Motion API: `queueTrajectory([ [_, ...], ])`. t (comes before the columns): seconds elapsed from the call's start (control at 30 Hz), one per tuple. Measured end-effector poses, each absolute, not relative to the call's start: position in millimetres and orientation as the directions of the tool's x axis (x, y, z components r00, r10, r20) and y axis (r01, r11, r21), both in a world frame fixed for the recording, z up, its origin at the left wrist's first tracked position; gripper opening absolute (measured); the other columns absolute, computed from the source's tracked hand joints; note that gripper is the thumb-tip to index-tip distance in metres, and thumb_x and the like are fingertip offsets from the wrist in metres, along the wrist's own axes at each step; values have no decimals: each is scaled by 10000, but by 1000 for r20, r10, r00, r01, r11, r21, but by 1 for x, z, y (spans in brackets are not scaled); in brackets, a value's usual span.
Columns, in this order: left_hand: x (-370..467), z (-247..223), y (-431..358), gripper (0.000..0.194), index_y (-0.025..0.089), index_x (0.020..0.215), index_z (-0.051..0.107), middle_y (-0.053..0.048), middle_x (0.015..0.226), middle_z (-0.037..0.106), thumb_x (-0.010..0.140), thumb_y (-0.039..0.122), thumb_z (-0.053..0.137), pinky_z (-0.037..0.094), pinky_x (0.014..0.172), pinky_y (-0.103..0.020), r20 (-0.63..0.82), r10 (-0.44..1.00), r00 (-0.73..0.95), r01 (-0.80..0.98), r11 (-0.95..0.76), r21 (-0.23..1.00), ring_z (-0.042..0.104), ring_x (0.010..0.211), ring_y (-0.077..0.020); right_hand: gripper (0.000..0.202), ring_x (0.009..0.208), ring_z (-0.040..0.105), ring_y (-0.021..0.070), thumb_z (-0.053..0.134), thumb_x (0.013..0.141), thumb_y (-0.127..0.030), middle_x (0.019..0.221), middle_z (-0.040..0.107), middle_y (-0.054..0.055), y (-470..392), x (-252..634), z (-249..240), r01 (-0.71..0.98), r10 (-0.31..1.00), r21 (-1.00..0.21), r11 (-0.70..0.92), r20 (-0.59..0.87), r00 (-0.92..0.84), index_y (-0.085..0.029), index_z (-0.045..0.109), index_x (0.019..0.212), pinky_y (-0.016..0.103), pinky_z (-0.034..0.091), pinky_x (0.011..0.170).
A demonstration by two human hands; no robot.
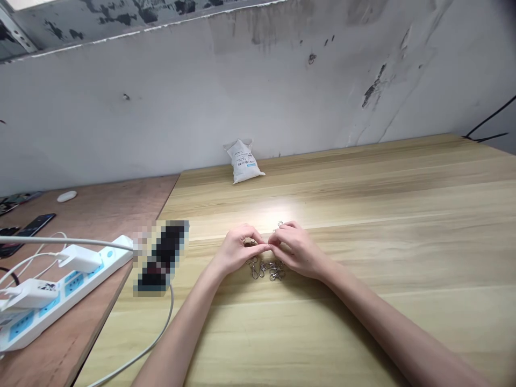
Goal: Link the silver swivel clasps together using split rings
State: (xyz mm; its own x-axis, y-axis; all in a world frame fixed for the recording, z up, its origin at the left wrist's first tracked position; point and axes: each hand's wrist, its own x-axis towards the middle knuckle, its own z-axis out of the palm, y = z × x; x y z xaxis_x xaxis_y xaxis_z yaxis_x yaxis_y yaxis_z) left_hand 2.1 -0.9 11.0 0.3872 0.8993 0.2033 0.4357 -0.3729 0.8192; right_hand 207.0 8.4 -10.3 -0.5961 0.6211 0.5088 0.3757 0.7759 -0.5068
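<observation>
Metal clasps (268, 269) mid-table, left hand (237, 250) and right hand (292, 248) pinched together on one — bare wooden table (382, 215) all round.

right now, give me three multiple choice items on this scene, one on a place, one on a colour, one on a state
1. Where is the bag?
A. by the wall
B. on the power strip
C. under the hands

2. What colour is the power strip?
A. black
B. white and blue
C. red

3. How are the hands?
A. apart
B. flat on the table
C. fingertips together over the clasps

Key: 1 A, it sits at the table's far edge. 2 B, white body, blue sockets. 3 C, left hand and right hand meet, pinching something small.
</observation>
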Motion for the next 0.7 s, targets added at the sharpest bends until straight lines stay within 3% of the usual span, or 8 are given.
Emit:
queueTrajectory([
  [0.27, 1, 9, -2, 182, 160, 690, 679, -29, 730, 657, 787, 300, 741, 458, 658, -276, 110, 908, 405, 442, -300, 845, 592, 721, -158, 106, 678, 538, 133, 485, 951, -179, 737, 625, -6, 8, 206, -10, 339, 614, -529, 778, 524, -590, -200, 538, 861, 313, 370, 801],
  [0.7, -2, 7, 2, 73, 203, 869, 731, -41, 864, 731, 854, 239, 670, 494, 776, -313, 275, 887, 370, 505, -441, 742, 645, 841, -182, 85, 671, 559, 137, 523, 946, -192, 754, 649, 8, 15, 209, -16, 411, 676, -539, 736, 539, -503, -194, 564, 871, 326, 385, 812],
])
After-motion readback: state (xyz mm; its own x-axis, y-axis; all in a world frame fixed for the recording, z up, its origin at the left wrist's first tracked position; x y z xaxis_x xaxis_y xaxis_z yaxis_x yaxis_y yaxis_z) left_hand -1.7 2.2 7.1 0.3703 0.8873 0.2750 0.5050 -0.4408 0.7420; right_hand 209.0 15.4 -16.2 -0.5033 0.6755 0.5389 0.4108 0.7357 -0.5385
